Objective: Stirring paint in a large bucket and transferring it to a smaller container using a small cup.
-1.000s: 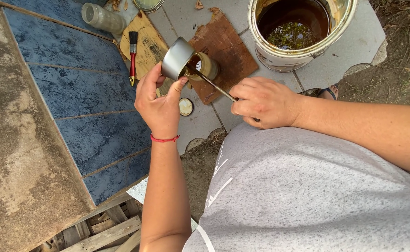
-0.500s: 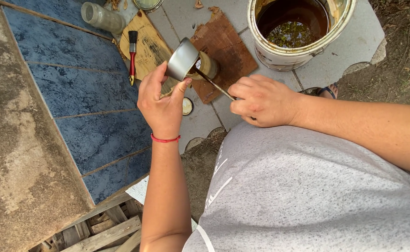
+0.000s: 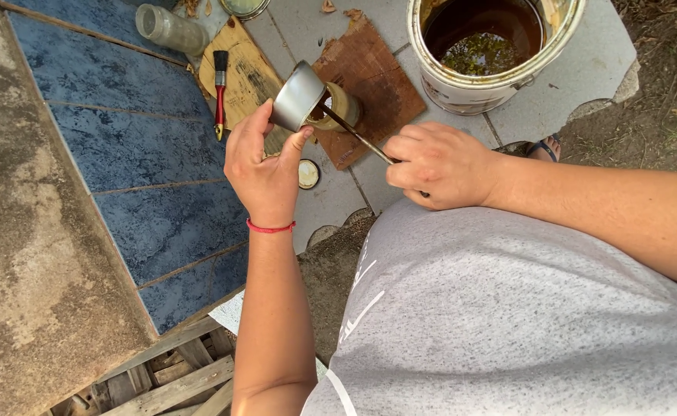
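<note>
My left hand (image 3: 265, 166), with a red band at the wrist, steadies a tilted metal ladle cup (image 3: 298, 96) from below. My right hand (image 3: 439, 163) grips the ladle's long thin handle (image 3: 358, 137). The cup is tipped over the mouth of a small yellowish jar (image 3: 345, 104) that stands on a brown board (image 3: 381, 85). Dark brown liquid shows at the cup's lip. A small round jar lid (image 3: 308, 173) lies on the grey slab just right of my left hand.
A large white can (image 3: 492, 46) of dark brown liquid stands at the top right. A red-handled brush (image 3: 220, 92) lies on a stained cardboard piece (image 3: 242, 73). A clear jar (image 3: 170, 29) lies at the top left beside blue tiles (image 3: 130, 146). Wooden slats (image 3: 177, 377) show below.
The ladle cup has tipped slightly further over the jar, with both hands staying in nearly the same place.
</note>
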